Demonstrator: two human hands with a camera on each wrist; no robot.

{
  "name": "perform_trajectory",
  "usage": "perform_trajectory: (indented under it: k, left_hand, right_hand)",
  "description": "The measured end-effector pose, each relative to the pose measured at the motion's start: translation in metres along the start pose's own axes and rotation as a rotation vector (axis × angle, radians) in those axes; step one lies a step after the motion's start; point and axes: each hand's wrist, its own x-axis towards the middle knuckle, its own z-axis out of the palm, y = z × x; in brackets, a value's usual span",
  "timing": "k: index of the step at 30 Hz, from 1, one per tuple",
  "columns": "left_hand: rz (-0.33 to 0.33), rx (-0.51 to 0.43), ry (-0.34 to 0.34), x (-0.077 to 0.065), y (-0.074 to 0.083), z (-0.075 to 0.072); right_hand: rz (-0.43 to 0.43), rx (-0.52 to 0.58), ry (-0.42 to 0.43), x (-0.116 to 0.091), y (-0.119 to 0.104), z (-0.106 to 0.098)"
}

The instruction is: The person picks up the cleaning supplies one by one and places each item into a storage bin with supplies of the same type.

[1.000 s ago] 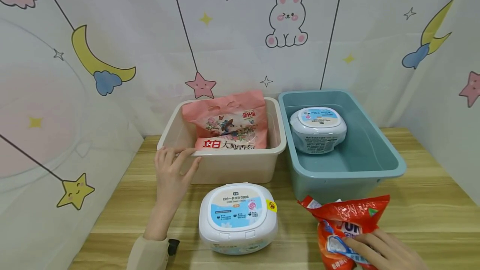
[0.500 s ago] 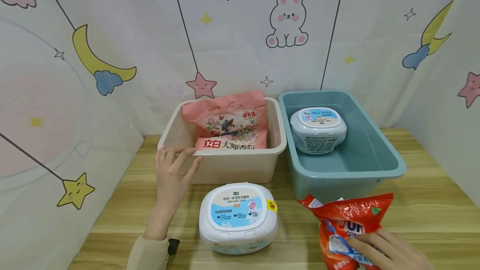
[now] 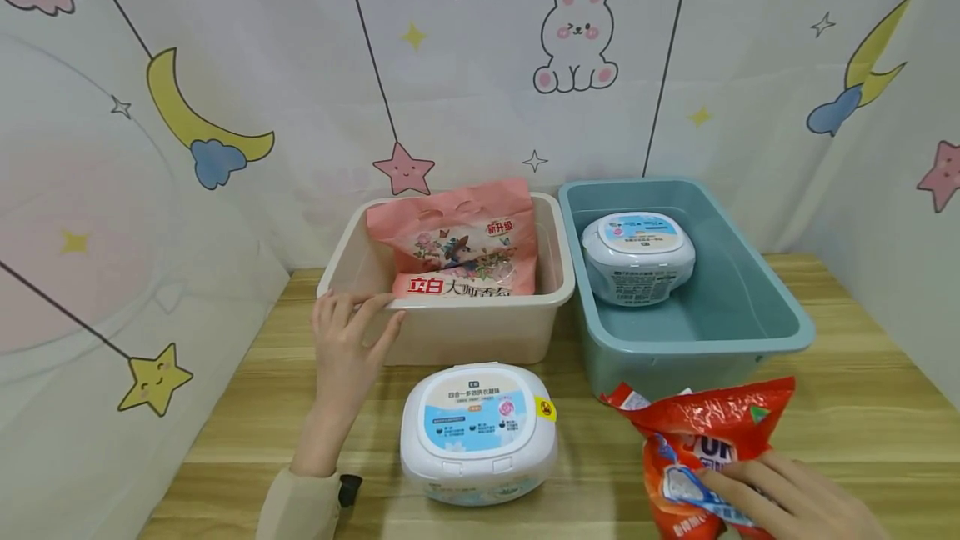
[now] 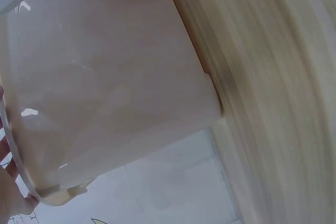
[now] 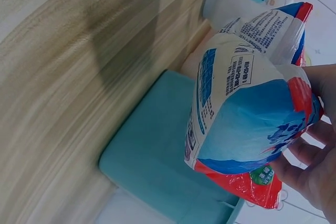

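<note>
My left hand [image 3: 347,348] holds the front left rim of the cream bin [image 3: 480,333], fingers over the edge. Inside that bin leans a pink laundry detergent bag [image 3: 465,248] printed with flowers. A red detergent bag [image 3: 712,448] is in my right hand [image 3: 795,494], fingers across its front; the right wrist view shows its blue and white side [image 5: 247,119], raised off the table. Between my hands, a white laundry-pod box [image 3: 478,432] with a blue label stands on the table.
Beside the cream bin stands a blue-green bin [image 3: 697,347], with a similar white box [image 3: 637,257] in it. Both bins are close to the cartoon-printed curtain [image 3: 480,107] behind the wooden table [image 3: 847,390].
My right hand has shifted slightly to the right and up with the red detergent bag. My left hand keeps its place on the cream bin's rim.
</note>
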Motion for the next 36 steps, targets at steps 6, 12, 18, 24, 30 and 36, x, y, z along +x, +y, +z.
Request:
perform_trajectory:
  k: [6,12,18,24,30,36]
  left_hand:
    - [-0.012,-0.002,-0.004,0.0,0.0,0.0]
    - [-0.008,0.005,-0.001,0.0,-0.001,0.001]
    - [0.009,0.014,0.004,0.0,-0.001,0.001]
    - [0.006,0.013,0.001,0.0,-0.001,0.001]
    - [0.004,0.01,-0.001,0.0,-0.001,0.0]
    - [-0.001,0.009,-0.003,0.001,0.0,0.0]
  right_hand:
    - [-0.005,-0.012,0.013,0.001,0.0,-0.006]
    - [0.021,-0.013,-0.008,0.002,-0.002,-0.014]
    - [0.01,-0.022,0.054,0.005,-0.005,-0.023]
    - [-0.017,-0.016,0.063,0.007,-0.002,-0.028]
    - [-0.065,-0.034,0.137,0.009,-0.002,-0.034]
    - [-0.097,-0.054,0.212,0.015,-0.004,-0.045]
